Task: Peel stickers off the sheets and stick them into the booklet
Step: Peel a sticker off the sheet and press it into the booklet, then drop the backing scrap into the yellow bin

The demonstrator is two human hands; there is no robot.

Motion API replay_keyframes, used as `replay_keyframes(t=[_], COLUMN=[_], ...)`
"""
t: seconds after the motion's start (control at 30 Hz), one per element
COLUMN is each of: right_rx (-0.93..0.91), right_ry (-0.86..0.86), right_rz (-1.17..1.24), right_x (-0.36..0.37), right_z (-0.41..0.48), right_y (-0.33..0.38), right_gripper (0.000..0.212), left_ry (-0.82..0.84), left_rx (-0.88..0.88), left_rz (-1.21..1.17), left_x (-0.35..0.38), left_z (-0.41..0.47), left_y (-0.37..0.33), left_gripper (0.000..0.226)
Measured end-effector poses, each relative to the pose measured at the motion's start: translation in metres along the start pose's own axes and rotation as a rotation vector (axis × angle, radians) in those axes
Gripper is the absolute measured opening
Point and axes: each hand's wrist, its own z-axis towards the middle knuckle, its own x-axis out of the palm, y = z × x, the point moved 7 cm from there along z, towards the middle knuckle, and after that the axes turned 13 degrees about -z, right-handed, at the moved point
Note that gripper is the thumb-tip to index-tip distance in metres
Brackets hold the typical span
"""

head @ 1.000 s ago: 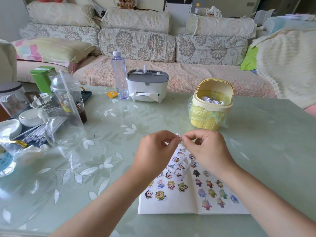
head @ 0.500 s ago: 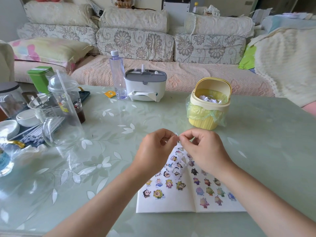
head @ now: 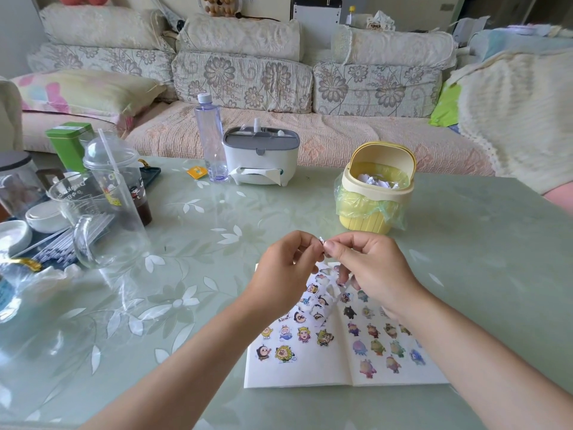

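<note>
Both hands meet above the open booklet (head: pixel 313 372): the left hand (head: pixel 283 268) and the right hand (head: pixel 373 270) pinch the top of a sticker strip (head: pixel 322 301) hanging between them. Peeling seems in progress; next, one sticker must come free and go onto a page.

A pale green table (head: pixel 465 243) with a white leaf pattern carries several items. A yellow mini waste bin (head: pixel 376 193), lined with a green bag and holding crumpled white paper, stands right of centre. A white tissue dispenser (head: pixel 259 158) with a grey top stands at the far edge, with a clear plastic bottle (head: pixel 210 139) just beside it on its left. A small orange packet (head: pixel 196 171) lies near the bottle. At the left stand a dome-lidded cup with a straw (head: pixel 116 169), a clear glass jug (head: pixel 93 218) and a green tin (head: pixel 69 144). A floral sofa (head: pixel 242 79) runs behind the table.
</note>
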Motion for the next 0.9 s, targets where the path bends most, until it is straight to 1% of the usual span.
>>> replay_keyframes(t=[0.1,0.27,0.37,0.47,0.6,0.7,0.8,0.9], right_rx=[0.013,-0.019,-0.017,-0.005,0.038,0.05,0.067,0.08], right_ry=[-0.029,-0.112,-0.11,-0.107,-0.148,-0.235,-0.377,-0.532], right_rz=[0.0,-0.119,-0.146,-0.125,-0.124,-0.118,-0.13,-0.227], right_x=[-0.003,-0.013,-0.015,-0.016,-0.026,-0.039,-0.061,-0.085], right_z=[0.0,-0.002,-0.002,0.0,0.006,0.019,0.043,0.072], right_y=[0.002,0.01,0.01,0.01,0.008,0.007,0.005,0.006], right_gripper=[0.01,0.01,0.01,0.012,0.017,0.016,0.016,0.016], left_ry=[0.011,0.026,-0.012,-0.043,-0.092,-0.154,-0.19,-0.186], left_rx=[-0.031,-0.041,-0.024,-0.006,0.001,0.006,-0.002,-0.017], left_rz=[-0.049,-0.067,-0.02,0.021,0.041,0.031,0.012,-0.007], left_x=[0.001,0.002,0.001,0.002,0.002,-0.004,-0.01,-0.011], left_z=[0.002,0.004,0.007,0.011,0.017,0.026,0.035,0.041], left_y=[0.0,-0.003,-0.006,-0.009,-0.013,-0.015,-0.014,-0.01], left_gripper=[0.016,0.016,0.01,0.012,0.012,0.01,0.011,0.012])
